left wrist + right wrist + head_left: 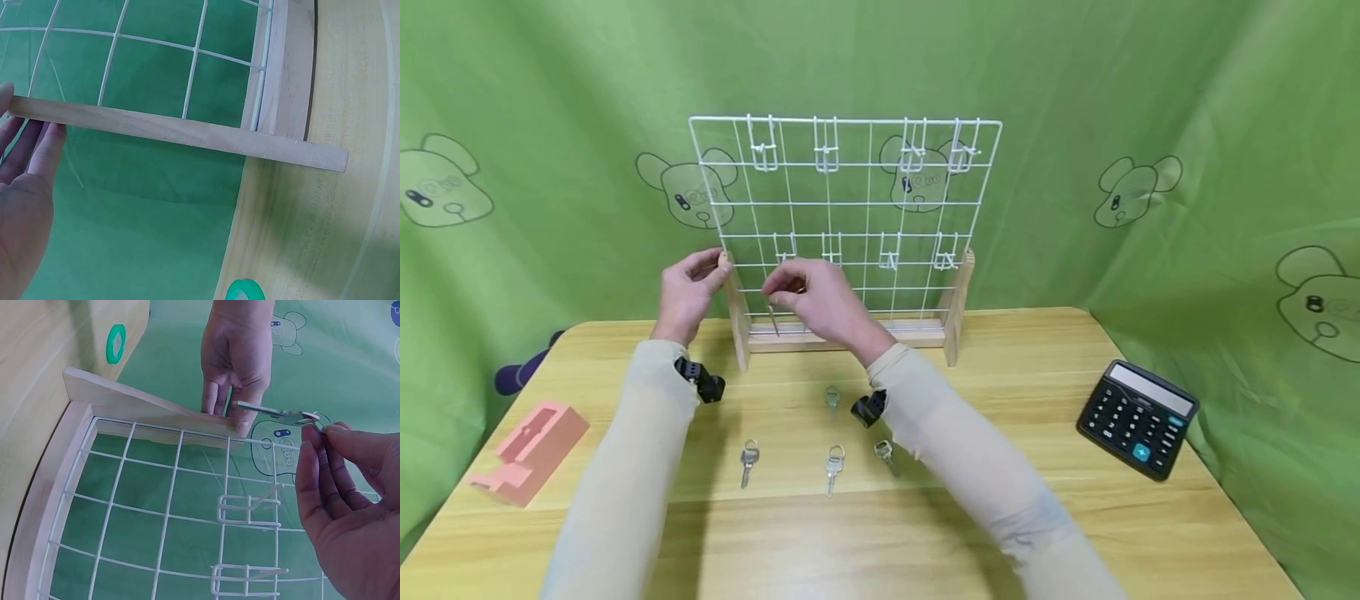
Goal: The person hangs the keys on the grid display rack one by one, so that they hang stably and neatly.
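Note:
A white wire grid rack [850, 203] stands upright in a wooden base at the back of the table, with two rows of white wire hooks [765, 157]. My left hand [685, 296] holds the top of the rack's left wooden side post [169, 130], thumb on one face and fingers on the other. In front of the grid's lower left part, my right hand [823, 300] pinches a metal key [281, 414] by its ring between thumb and index finger. The key's blade points away from the fingers, and the lower hooks [250, 523] are close by.
Several keys with rings [834, 468] lie on the table in front of the rack. A black calculator [1138, 417] sits at the right, a pink block-shaped holder [531, 450] at the left. The wrist views show a green ring [115, 344] on the table. Green cloth hangs behind.

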{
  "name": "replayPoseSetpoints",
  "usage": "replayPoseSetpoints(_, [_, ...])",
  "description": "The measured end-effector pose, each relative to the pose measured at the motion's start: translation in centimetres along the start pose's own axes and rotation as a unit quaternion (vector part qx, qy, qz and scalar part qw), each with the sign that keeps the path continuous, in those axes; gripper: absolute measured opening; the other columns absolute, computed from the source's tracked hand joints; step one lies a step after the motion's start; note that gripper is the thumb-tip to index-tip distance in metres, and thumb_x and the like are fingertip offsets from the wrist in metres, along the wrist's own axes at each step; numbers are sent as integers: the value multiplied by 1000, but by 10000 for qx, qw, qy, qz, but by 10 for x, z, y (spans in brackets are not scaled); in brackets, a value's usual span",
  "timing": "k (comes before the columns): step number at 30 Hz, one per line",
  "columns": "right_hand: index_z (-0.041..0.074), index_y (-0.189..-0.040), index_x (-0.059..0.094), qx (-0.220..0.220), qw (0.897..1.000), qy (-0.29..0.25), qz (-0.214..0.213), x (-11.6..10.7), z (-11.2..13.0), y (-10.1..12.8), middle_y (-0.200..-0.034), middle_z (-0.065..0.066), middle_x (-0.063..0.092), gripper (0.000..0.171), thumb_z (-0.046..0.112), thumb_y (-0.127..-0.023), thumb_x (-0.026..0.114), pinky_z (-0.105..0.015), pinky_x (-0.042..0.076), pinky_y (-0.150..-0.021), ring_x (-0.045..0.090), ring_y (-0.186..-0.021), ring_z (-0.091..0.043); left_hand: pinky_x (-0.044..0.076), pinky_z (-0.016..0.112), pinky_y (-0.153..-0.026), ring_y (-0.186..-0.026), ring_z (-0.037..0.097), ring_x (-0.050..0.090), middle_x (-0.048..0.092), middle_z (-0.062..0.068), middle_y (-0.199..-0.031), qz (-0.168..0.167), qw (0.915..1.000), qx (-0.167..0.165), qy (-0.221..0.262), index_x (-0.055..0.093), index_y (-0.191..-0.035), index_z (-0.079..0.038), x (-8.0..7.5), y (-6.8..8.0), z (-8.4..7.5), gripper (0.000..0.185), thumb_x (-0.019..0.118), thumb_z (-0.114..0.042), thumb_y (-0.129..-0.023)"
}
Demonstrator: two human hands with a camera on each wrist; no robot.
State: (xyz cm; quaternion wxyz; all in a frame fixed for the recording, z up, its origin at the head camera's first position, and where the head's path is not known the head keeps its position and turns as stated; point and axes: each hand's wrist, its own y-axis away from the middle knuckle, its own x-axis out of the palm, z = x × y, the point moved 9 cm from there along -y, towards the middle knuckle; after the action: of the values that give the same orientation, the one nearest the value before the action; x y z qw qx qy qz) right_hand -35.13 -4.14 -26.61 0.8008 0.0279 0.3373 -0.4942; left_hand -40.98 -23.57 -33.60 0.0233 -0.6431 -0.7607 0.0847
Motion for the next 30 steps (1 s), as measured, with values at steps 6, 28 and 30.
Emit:
replayPoseSetpoints(6, [7,-100,71,-104,9999,-5,-131,-7,7,-6,-94,0,68,10,2,-91,69,-19,54,-78,63,-88,-14,47,23,-101,-124,23,53,54,15,-139,-44,9999,-33,84,53,-138,-5,-1,0,0,48,68,-16,-94])
replayPoseSetpoints(28, [6,-99,71,-311,9961,-266,-784,-39,32,-24,-94,-3,69,11,0,-91,68,-21,56,-73,63,-85,-16,46,24,-102,-123,22,53,55,14,-138,-39,10000,-51,11,54,-138,-6,0,1,2,48,69,-19,-94])
replayPoseSetpoints(30, [5,-100,71,-339,9957,-278,-817,-40,33,-25,-95,-4,69,11,-1,-91,68,-20,56,-74,63,-85,-15,47,24,-102,-122,22,54,56,14,-137,-60,10000,-78,0,54,-137,-5,0,0,3,48,69,-19,-94])
